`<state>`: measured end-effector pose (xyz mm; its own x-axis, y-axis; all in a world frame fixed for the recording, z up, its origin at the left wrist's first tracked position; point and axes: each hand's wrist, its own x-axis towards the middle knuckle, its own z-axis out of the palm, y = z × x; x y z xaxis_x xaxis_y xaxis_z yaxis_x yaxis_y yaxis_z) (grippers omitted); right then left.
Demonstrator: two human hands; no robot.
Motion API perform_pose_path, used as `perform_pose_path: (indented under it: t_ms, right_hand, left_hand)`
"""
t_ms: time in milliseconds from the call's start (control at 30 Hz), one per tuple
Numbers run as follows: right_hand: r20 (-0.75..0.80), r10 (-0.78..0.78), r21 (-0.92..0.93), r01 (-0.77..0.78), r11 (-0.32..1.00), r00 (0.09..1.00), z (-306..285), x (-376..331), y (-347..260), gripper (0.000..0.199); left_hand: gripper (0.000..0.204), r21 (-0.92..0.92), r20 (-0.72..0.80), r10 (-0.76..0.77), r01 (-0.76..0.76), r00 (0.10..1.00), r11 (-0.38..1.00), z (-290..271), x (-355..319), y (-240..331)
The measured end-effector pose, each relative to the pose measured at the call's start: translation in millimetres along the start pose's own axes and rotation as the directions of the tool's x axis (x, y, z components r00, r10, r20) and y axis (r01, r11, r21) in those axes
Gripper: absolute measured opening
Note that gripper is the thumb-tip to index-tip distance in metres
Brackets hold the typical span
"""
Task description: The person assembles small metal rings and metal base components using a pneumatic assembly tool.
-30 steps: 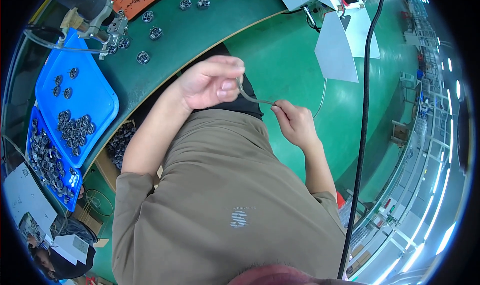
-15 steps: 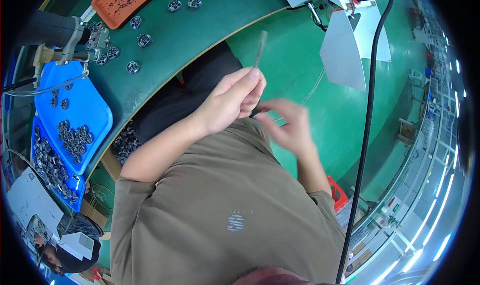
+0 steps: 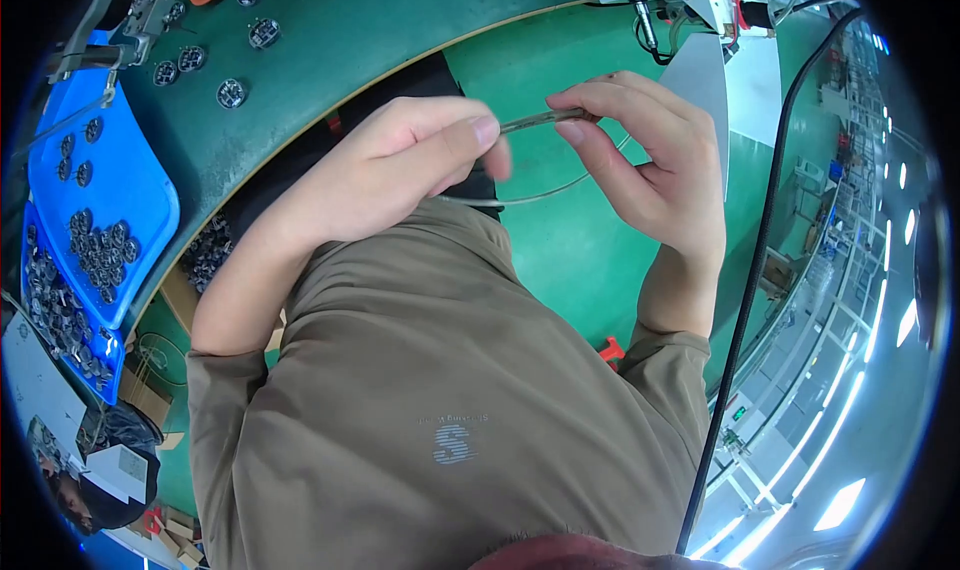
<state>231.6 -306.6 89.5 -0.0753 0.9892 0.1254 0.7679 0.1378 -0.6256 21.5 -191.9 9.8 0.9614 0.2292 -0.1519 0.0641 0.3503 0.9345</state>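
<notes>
We'd do well to keep the thin tube (image 3: 540,122) steady and unkinked, supporting it from both sides. It spans between our hands above the green floor (image 3: 590,260): our left hand (image 3: 410,160) is closed around it, our right hand (image 3: 665,165) pinches it between thumb and forefinger.

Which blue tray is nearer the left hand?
The blue tray showing more bare surface; the other blue tray, crowded with parts, lies farther from the left hand.

The tube (image 3: 532,123) is greyish, the trays (image 3: 130,185) blue, the tabletop (image 3: 340,40) dark green.
</notes>
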Motion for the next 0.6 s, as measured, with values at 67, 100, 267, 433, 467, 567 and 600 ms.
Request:
perform_pose_path:
  t_ms: [67,100,267,433,467,567,600]
  right_hand:
    - [0.003,-0.017,-0.022,0.017,1.0,1.0,-0.1,2.5,-3.3,0.018]
    - [-0.013,-0.064,-0.077,0.063,0.995,0.998,0.7,4.3,-6.2,0.018]
    - [-0.033,-0.14,-0.185,0.131,0.974,0.99,1.0,3.3,-14.1,0.019]
    - [-0.063,-0.165,-0.204,0.149,0.968,0.984,4.8,-1.7,-17.7,0.019]
    - [-0.063,-0.164,-0.203,0.148,0.968,0.984,5.8,-2.7,-19.4,0.019]
    - [-0.117,-0.21,-0.339,0.16,0.927,0.971,10.7,-4.5,-21.0,0.019]
    - [-0.155,-0.258,-0.398,0.178,0.9,0.954,15.0,-6.1,-18.6,0.02]
  left_hand:
    - [0.034,0.026,-0.04,0.08,-0.079,0.996,0.996,3.5,0.1,0.6]
    - [0.027,0.202,-0.085,0.213,-0.192,0.973,0.96,5.9,0.8,-0.2]
    - [0.016,0.515,-0.111,0.49,-0.372,0.865,0.772,7.5,0.9,1.4]
    - [0.016,0.553,-0.082,0.526,-0.4,0.847,0.731,9.5,1.2,6.0]
    - [0.016,0.561,-0.082,0.562,-0.428,0.823,0.709,10.2,2.0,5.2]
    - [0.017,0.675,-0.076,0.631,-0.426,0.772,0.603,14.4,2.9,8.4]
    - [0.017,0.674,-0.074,0.633,-0.429,0.77,0.601,15.9,3.1,7.9]
